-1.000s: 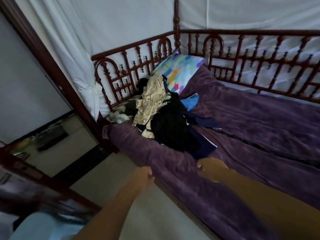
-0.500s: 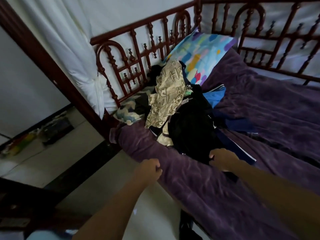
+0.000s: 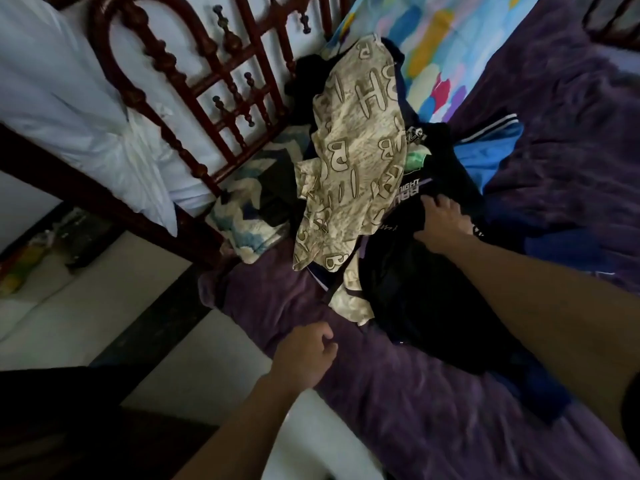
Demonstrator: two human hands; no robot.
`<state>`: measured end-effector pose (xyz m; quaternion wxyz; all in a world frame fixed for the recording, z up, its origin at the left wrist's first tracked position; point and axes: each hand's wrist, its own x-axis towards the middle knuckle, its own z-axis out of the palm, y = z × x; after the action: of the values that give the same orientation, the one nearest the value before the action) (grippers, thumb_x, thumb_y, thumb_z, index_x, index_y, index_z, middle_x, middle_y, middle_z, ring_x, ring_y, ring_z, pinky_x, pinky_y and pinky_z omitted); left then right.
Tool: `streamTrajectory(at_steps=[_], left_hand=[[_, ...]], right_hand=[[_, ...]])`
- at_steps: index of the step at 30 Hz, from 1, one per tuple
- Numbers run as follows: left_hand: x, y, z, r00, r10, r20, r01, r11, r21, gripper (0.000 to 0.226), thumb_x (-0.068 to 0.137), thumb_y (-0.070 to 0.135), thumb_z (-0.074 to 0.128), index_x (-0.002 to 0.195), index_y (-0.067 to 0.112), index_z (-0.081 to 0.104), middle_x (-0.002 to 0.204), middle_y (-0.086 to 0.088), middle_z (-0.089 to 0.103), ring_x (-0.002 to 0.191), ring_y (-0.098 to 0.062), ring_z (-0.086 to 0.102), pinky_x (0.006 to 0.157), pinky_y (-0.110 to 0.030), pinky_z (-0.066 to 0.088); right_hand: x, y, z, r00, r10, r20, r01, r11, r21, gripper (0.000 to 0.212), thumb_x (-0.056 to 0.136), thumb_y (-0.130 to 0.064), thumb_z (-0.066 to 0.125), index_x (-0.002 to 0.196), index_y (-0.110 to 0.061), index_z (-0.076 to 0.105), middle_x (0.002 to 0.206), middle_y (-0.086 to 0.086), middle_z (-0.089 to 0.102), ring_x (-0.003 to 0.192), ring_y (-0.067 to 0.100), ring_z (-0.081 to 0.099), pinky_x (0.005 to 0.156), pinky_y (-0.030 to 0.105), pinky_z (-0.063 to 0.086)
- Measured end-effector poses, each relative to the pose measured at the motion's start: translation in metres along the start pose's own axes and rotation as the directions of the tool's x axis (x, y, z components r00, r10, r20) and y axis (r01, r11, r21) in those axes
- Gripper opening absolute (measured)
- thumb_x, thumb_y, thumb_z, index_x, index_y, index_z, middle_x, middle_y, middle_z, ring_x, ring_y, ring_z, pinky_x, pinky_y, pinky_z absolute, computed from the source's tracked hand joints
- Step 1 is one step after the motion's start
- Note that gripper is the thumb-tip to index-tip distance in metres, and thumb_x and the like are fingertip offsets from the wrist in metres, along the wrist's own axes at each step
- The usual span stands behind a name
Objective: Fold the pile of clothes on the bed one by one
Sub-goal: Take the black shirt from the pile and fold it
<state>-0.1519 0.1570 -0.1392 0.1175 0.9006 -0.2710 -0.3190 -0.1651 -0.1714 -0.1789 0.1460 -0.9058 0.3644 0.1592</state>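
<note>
Head view: looks like the first pick-up, right hand (image 3: 446, 226) spread on the black shirt (image 3: 415, 289) atop the pile (image 3: 353, 161) (not gripping yet), left hand (image 3: 304, 358) loose and empty just below the pile; next, pinch and lift.

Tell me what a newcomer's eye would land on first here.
The cream fabric printed with big letters, draped over the clothes pile near the carved red-brown wooden headboard, stands out first, with the bright multicoloured pillow behind it. The right hand rests on a black garment in that pile, on the purple plush blanket.
</note>
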Motion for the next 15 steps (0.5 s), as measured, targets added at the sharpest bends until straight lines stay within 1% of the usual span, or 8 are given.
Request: streamTrajectory(at_steps=[2, 4, 5, 7, 9, 10, 12, 15], left_hand=[[0.014, -0.003, -0.005, 1.0, 0.006, 0.014, -0.006, 1.0, 0.011, 0.022, 0.089, 0.035, 0.058, 0.107, 0.024, 0.063, 0.095, 0.003, 0.068, 0.093, -0.015, 0.063, 0.08, -0.028, 0.05], [0.028, -0.002, -0.011, 1.0, 0.016, 0.02, -0.017, 0.999, 0.033, 0.021, 0.088, 0.034, 0.059, 0.107, 0.024, 0.063, 0.095, 0.003, 0.068, 0.093, -0.015, 0.063, 0.081, -0.028, 0.049], [0.035, 0.001, -0.014, 0.999, 0.028, 0.026, -0.029, 0.999, 0.044, 0.021, 0.088, 0.034, 0.059, 0.106, 0.024, 0.063, 0.095, 0.004, 0.067, 0.093, -0.015, 0.062, 0.081, -0.028, 0.048], [0.05, 0.011, -0.023, 0.996, 0.073, 0.054, -0.076, 0.996, 0.056, 0.019, 0.088, 0.033, 0.06, 0.104, 0.023, 0.063, 0.092, 0.004, 0.066, 0.091, -0.015, 0.062, 0.079, -0.029, 0.048], [0.07, 0.026, -0.031, 0.987, 0.136, 0.091, -0.144, 0.986, 0.083, 0.018, 0.088, 0.031, 0.06, 0.103, 0.022, 0.063, 0.091, 0.002, 0.066, 0.09, -0.018, 0.062, 0.077, -0.031, 0.048], [0.081, 0.035, -0.035, 0.981, 0.166, 0.103, -0.177, 0.979, 0.1, 0.017, 0.088, 0.03, 0.059, 0.103, 0.021, 0.063, 0.091, 0.001, 0.066, 0.09, -0.019, 0.062, 0.077, -0.032, 0.048], [0.105, 0.057, -0.038, 0.966, 0.234, 0.107, -0.247, 0.961, 0.127, 0.016, 0.088, 0.027, 0.058, 0.101, 0.02, 0.064, 0.093, 0.0, 0.066, 0.09, -0.02, 0.062, 0.077, -0.033, 0.05], [0.14, 0.091, -0.032, 0.926, 0.36, 0.111, -0.374, 0.915, 0.152, 0.018, 0.09, 0.025, 0.056, 0.104, 0.017, 0.063, 0.096, -0.002, 0.066, 0.084, -0.019, 0.061, 0.074, -0.034, 0.05]], right_hand=[[0.013, -0.005, 0.007, 1.0, 0.009, 0.015, -0.007, 0.994, -0.111, 0.042, 0.09, -0.025, 0.058, 0.13, -0.017, 0.05, 0.137, 0.011, 0.047, 0.126, 0.031, 0.044, 0.096, 0.046, 0.038], [0.013, -0.004, 0.012, 1.0, -0.016, -0.007, 0.014, 0.987, -0.162, 0.026, 0.091, -0.018, 0.05, 0.115, -0.016, 0.059, 0.122, 0.009, 0.061, 0.112, 0.03, 0.057, 0.091, 0.04, 0.04], [0.009, -0.002, 0.013, 0.999, -0.041, 0.0, 0.04, 0.989, -0.146, 0.024, 0.092, -0.019, 0.048, 0.112, -0.017, 0.059, 0.118, 0.009, 0.063, 0.108, 0.03, 0.06, 0.089, 0.038, 0.042], [-0.009, 0.006, 0.011, 0.996, -0.087, 0.02, 0.087, 0.996, -0.01, 0.022, 0.093, -0.024, 0.048, 0.111, -0.016, 0.057, 0.115, 0.014, 0.065, 0.105, 0.034, 0.062, 0.085, 0.038, 0.046], [-0.037, 0.018, 0.014, 0.995, -0.084, 0.046, 0.077, 0.989, 0.128, 0.023, 0.094, -0.029, 0.046, 0.11, -0.014, 0.054, 0.112, 0.018, 0.065, 0.103, 0.037, 0.062, 0.082, 0.039, 0.046], [-0.056, 0.027, 0.019, 0.996, -0.07, 0.055, 0.061, 0.986, 0.153, 0.023, 0.094, -0.031, 0.046, 0.108, -0.015, 0.053, 0.111, 0.018, 0.065, 0.101, 0.037, 0.062, 0.08, 0.039, 0.046], [-0.099, 0.047, 0.04, 0.995, -0.035, 0.099, 0.022, 0.991, 0.129, 0.024, 0.093, -0.036, 0.045, 0.109, -0.019, 0.052, 0.109, 0.015, 0.066, 0.099, 0.035, 0.063, 0.076, 0.037, 0.045], [-0.173, 0.084, 0.086, 0.96, 0.101, 0.262, -0.115, 0.993, 0.038, 0.032, 0.093, -0.042, 0.043, 0.121, -0.027, 0.05, 0.117, 0.009, 0.065, 0.105, 0.031, 0.062, 0.08, 0.035, 0.047]])
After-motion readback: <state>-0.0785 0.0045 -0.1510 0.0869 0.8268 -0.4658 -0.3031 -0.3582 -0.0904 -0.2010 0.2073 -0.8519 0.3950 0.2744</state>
